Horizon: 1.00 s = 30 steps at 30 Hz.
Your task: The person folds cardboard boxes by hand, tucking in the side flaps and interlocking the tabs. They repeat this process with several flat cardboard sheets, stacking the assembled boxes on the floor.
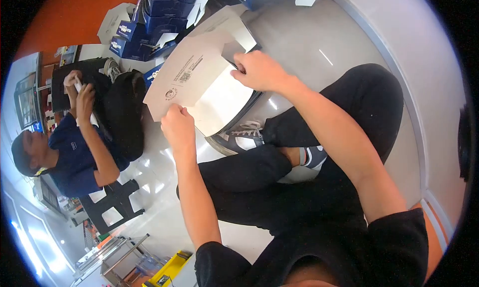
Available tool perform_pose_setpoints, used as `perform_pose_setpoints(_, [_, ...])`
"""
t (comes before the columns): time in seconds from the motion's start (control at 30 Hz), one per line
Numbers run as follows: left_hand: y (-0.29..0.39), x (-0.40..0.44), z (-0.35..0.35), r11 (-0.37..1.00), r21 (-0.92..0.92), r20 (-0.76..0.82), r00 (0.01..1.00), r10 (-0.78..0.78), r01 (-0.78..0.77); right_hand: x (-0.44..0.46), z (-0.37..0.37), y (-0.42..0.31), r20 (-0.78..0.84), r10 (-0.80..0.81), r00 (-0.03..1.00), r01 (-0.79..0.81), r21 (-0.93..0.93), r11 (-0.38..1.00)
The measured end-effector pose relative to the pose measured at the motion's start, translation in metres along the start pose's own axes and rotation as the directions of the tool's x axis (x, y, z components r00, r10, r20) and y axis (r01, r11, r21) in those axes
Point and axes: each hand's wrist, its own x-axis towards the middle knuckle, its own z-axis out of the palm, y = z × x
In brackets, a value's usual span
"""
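Observation:
A partly folded cardboard box (187, 80) is in front of me, pale, with small print, a round logo and a QR code on its upper panel. Its white inner face (222, 100) shows below that panel. My left hand (178, 130) pinches the box's near-left edge between thumb and fingers. At the right edge, my right hand (260, 71) has its fingers curled onto the cardboard. Beneath the box runs a dark curved rim (238, 115); what it belongs to is mostly hidden.
Stacked blue and white boxes (157, 20) stand beyond my box. To the left, another person (75, 147) sits holding something white. My crossed legs and shoe (244, 137) are close below the box. A white wall (424, 62) curves along the right. A yellow bin (172, 269) stands at the bottom.

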Motion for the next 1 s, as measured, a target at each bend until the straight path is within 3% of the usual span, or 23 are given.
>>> perform_pose_setpoints(0.03, [-0.001,0.0,0.002,1.0,-0.002,-0.003,1.0,-0.006,0.006,0.003,-0.006,0.001,0.118,0.053,0.992,-0.06,0.057,0.997])
perform_pose_setpoints(0.07, [-0.004,-0.002,0.005,1.0,-0.021,-0.022,1.0,0.002,-0.002,0.009,-0.008,0.006,0.12,0.047,0.992,-0.054,0.055,0.997])
perform_pose_setpoints(0.13, [-0.006,-0.005,0.006,0.999,-0.038,-0.043,0.999,0.007,-0.009,0.027,-0.01,0.022,-0.231,0.155,0.961,-0.099,0.238,0.966])
perform_pose_setpoints(0.17, [-0.005,-0.01,0.007,0.998,-0.055,-0.06,0.998,-0.001,-0.003,0.035,-0.01,0.031,-0.226,0.151,0.962,-0.096,0.236,0.967])
perform_pose_setpoints(0.23, [-0.007,-0.018,0.011,0.997,-0.073,-0.078,0.997,-0.02,0.015,0.045,-0.003,0.053,-0.378,-0.084,0.922,0.004,-0.207,0.978])
perform_pose_setpoints(0.27, [-0.011,-0.021,0.017,0.999,-0.019,-0.03,0.999,-0.038,0.037,0.044,0.004,0.063,-0.373,-0.091,0.923,0.011,-0.21,0.978])
perform_pose_setpoints(0.3, [-0.014,-0.023,0.021,0.998,0.034,0.014,0.998,-0.058,0.058,0.042,0.012,0.076,-0.308,-0.122,0.944,0.0,-0.368,0.93])
perform_pose_setpoints(0.33, [-0.014,-0.026,0.023,0.997,0.029,0.002,0.998,-0.067,0.067,0.041,0.014,0.082,-0.241,-0.146,0.959,-0.001,-0.52,0.854])
perform_pose_setpoints(0.37, [-0.01,-0.029,0.026,0.986,-0.09,-0.013,0.99,-0.144,0.142,0.044,0.015,0.087,-0.243,-0.162,0.956,0.009,-0.53,0.848])
perform_pose_setpoints(0.43, [-0.002,-0.037,0.035,0.949,-0.222,-0.029,0.972,-0.234,0.222,0.045,0.007,0.085,0.066,0.133,0.989,-0.092,-0.431,0.898])
perform_pose_setpoints(0.5, [0.006,-0.044,0.045,0.877,-0.267,0.135,0.916,-0.377,0.4,0.041,-0.001,0.077,0.031,0.107,0.994,-0.084,-0.419,0.904])
perform_pose_setpoints(0.7, [-0.01,-0.039,0.054,0.918,-0.195,0.28,0.916,-0.286,0.346,0.003,-0.038,0.038,-0.035,0.186,0.982,-0.183,-0.445,0.877])
perform_pose_setpoints(0.83, [-0.007,-0.037,0.049,0.924,-0.239,0.213,0.945,-0.249,0.297,-0.014,-0.051,0.036,-0.13,0.312,0.941,-0.337,-0.432,0.836])
perform_pose_setpoints(1.0, [-0.016,-0.036,0.047,0.89,-0.33,0.164,0.947,-0.275,0.316,-0.011,-0.071,0.048,-0.238,0.257,0.937,-0.313,-0.24,0.919])
